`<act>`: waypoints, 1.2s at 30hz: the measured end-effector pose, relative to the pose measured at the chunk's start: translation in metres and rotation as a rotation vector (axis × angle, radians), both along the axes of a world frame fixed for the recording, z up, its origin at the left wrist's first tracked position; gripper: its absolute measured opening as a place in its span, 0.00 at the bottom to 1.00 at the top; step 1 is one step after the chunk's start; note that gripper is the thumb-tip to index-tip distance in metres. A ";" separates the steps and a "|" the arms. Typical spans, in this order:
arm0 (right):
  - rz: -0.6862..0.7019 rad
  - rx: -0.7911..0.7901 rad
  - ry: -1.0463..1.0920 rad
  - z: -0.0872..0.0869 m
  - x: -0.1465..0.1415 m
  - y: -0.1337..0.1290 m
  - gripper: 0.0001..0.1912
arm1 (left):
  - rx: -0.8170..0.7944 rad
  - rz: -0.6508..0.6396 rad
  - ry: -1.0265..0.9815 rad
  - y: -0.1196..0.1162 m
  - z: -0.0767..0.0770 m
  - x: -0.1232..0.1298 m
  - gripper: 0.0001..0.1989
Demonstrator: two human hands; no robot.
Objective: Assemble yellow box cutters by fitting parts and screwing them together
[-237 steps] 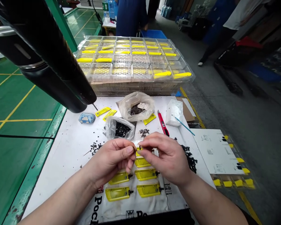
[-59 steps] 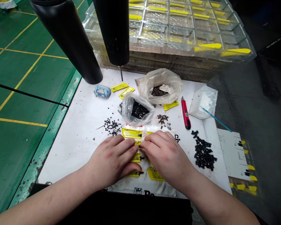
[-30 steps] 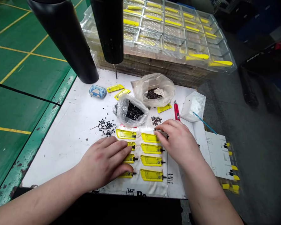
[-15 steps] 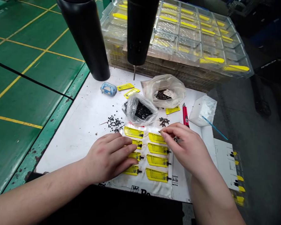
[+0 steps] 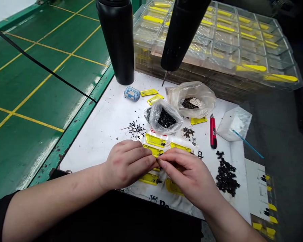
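Note:
My left hand (image 5: pixel 131 164) is closed, fingers curled together over the left column of yellow plastic parts; what it holds, if anything, is hidden. My right hand (image 5: pixel 189 174) pinches a tiny dark piece, its fingertips meeting those of the left. Beneath both hands, two columns of flat yellow plastic parts (image 5: pixel 155 139) lie on a white printed plastic sheet (image 5: pixel 184 208). Small black fittings stick out at the right ends of several parts. My hands and fingers cover some of the parts.
Beyond the parts stand a bag of black pieces (image 5: pixel 166 117) and a bag of brown pieces (image 5: pixel 189 102). A red cutter (image 5: pixel 213 131) and a black pile (image 5: pixel 227 174) lie right. A black bottle (image 5: pixel 117 43), hanging screwdriver (image 5: pixel 176 40) and divided clear trays (image 5: pixel 227 37) stand behind.
My right hand has moved left and down from the upper right yellow part to meet my left hand's fingertips. The view has shifted, uncovering the black pile at right.

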State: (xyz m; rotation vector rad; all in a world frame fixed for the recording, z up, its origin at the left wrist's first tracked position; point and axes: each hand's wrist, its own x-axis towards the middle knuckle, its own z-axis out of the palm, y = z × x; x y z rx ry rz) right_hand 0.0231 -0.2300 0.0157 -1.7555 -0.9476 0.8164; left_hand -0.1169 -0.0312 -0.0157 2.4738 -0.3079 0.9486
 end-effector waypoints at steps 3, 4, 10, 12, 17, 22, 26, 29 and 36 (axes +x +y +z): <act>0.033 -0.007 -0.047 0.001 0.000 -0.001 0.10 | -0.008 0.041 0.006 0.000 0.002 0.001 0.09; 0.039 -0.005 -0.089 0.001 -0.001 -0.002 0.11 | -0.013 0.048 0.016 0.000 0.003 0.001 0.09; 0.059 0.087 -0.428 -0.001 -0.006 -0.004 0.14 | -0.068 0.049 0.076 0.000 0.001 0.002 0.09; 0.039 0.120 -0.538 -0.003 -0.008 -0.004 0.14 | -0.126 0.058 0.081 -0.001 0.003 0.002 0.09; -0.056 0.248 -0.695 -0.004 -0.012 -0.007 0.18 | -0.463 -0.033 0.208 -0.008 0.022 -0.001 0.06; 0.013 0.347 -0.708 0.000 -0.016 -0.008 0.20 | -0.728 -0.091 0.412 -0.016 0.032 -0.003 0.06; 0.008 0.338 -0.700 0.001 -0.015 -0.008 0.20 | -0.759 -0.059 0.427 -0.016 0.026 -0.003 0.06; 0.034 0.333 -0.675 0.001 -0.015 -0.008 0.20 | -0.771 -0.061 0.443 -0.016 0.025 -0.004 0.07; 0.047 0.299 -0.711 -0.001 -0.011 -0.011 0.19 | -0.651 -0.071 0.451 -0.011 0.029 -0.006 0.06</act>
